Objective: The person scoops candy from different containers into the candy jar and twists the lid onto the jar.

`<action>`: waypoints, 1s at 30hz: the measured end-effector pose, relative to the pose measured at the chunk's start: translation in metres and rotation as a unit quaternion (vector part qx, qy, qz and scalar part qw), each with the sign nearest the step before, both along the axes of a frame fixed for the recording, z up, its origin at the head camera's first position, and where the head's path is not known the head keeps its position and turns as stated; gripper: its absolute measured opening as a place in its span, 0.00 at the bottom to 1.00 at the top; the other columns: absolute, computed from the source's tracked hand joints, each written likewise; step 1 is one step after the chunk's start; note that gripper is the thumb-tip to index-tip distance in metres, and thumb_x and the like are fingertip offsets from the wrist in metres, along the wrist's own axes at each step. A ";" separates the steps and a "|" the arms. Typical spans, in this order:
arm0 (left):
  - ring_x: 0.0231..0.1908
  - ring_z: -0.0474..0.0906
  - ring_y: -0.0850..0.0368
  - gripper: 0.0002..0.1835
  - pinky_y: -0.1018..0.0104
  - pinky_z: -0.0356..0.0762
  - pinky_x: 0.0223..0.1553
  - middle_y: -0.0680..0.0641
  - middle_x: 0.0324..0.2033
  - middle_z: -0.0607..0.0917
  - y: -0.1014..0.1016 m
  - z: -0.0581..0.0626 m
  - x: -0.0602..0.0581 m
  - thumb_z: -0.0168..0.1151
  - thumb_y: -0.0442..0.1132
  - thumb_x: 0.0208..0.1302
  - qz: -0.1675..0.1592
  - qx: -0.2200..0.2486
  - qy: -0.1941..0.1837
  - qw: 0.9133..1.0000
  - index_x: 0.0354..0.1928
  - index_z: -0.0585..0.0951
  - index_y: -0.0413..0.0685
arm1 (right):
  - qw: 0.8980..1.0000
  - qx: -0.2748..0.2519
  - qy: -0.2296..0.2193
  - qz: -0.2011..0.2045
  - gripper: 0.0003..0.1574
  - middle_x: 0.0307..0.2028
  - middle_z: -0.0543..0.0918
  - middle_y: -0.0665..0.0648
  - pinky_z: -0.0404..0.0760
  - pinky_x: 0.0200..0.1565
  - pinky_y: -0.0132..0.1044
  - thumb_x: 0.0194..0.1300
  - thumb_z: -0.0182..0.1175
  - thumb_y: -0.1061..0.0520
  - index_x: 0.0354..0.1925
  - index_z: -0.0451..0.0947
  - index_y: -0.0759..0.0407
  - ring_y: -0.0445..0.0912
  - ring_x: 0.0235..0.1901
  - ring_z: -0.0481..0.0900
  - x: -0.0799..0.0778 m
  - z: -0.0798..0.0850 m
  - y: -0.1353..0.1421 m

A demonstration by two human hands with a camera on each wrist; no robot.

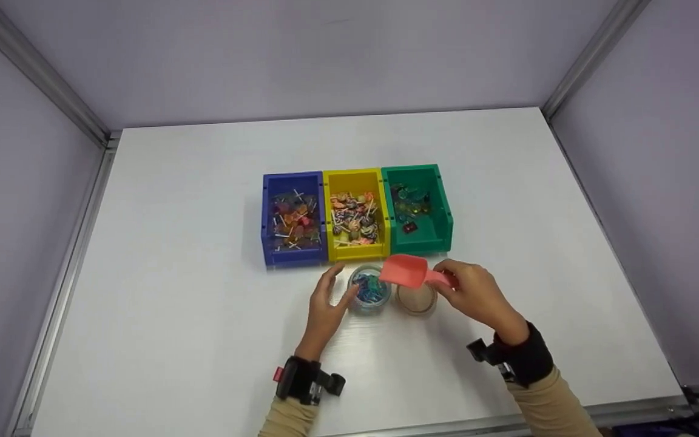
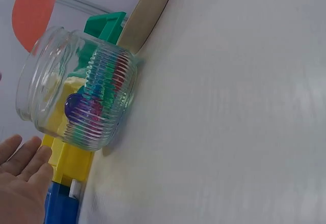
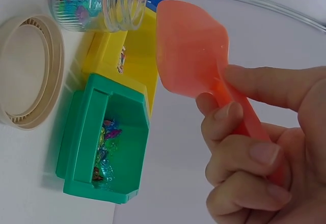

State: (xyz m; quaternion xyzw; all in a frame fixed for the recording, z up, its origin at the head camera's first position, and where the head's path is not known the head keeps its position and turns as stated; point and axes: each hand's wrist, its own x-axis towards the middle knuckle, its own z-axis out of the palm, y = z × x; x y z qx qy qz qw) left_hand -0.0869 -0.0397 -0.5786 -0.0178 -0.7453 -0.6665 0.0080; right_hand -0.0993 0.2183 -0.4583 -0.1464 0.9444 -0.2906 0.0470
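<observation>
My right hand grips a coral-red scoop by its handle. In the head view the scoop's blade hangs over the gap between a glass jar and its beige lid. The blade looks bare in the right wrist view. Ribbed near its base, the upright jar holds colourful translucent pieces, blue, green, red and purple. My left hand is beside the jar's left side, thumb and fingers spread apart. In the left wrist view its fingers show just off the glass.
Behind the jar, three bins stand in a row: blue and yellow with wrapped lollipops, and green with some shiny pieces. The lid lies on the white table, right of the jar. Walls enclose the table's back and sides.
</observation>
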 end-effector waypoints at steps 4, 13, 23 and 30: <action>0.70 0.64 0.43 0.22 0.51 0.60 0.74 0.38 0.65 0.73 -0.006 0.000 -0.003 0.54 0.35 0.70 0.068 -0.003 0.027 0.997 0.65 0.69 0.39 | 1.000 -0.009 0.006 -0.010 0.13 0.18 0.74 0.55 0.61 0.24 0.25 0.60 0.66 0.56 0.38 0.80 0.65 0.39 0.21 0.63 -0.001 0.000 0.002; 0.68 0.66 0.41 0.21 0.51 0.62 0.73 0.36 0.63 0.74 -0.029 0.000 -0.014 0.52 0.33 0.70 0.222 -0.037 0.072 0.972 0.64 0.70 0.37 | 0.999 -0.011 0.036 -0.026 0.12 0.18 0.76 0.56 0.60 0.23 0.26 0.61 0.65 0.58 0.39 0.81 0.67 0.39 0.20 0.62 -0.008 -0.005 0.003; 0.71 0.62 0.42 0.22 0.51 0.57 0.76 0.36 0.66 0.70 -0.054 -0.002 -0.027 0.51 0.32 0.70 0.302 -0.030 0.064 0.951 0.65 0.67 0.35 | 0.998 -0.010 0.047 -0.043 0.14 0.18 0.74 0.59 0.58 0.23 0.27 0.61 0.65 0.60 0.41 0.80 0.70 0.40 0.19 0.61 -0.015 -0.014 0.006; 0.73 0.59 0.44 0.24 0.53 0.55 0.77 0.37 0.68 0.68 -0.068 -0.003 -0.042 0.50 0.33 0.71 0.318 -0.025 0.036 0.947 0.67 0.65 0.36 | 0.997 -0.013 0.040 -0.071 0.15 0.20 0.77 0.62 0.59 0.23 0.28 0.62 0.64 0.60 0.42 0.80 0.72 0.42 0.20 0.63 -0.022 -0.017 0.008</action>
